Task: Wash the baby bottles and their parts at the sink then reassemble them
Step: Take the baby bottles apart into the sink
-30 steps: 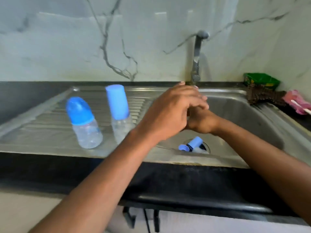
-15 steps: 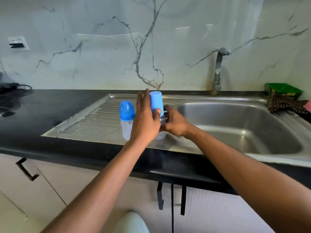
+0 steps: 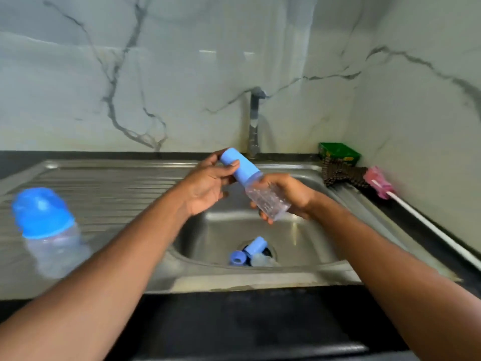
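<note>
Bottle [image 3: 268,201] tilted over sink [image 3: 299,238], body gripped by right hand [image 3: 289,196], cap [image 3: 240,166] by left-hand [image 3: 208,186] fingers; lower bottle blurred.

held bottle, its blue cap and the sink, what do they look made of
Clear bottle body: looks like transparent plastic, since the fingers show through it; glass cannot be ruled out. Tall light-blue cylindrical cap: opaque matte plastic, evenly coloured with no glare. Grey metal sink basin: probably brushed stainless steel, with soft streaky reflections and pressed ridges on the drainboard.
</note>
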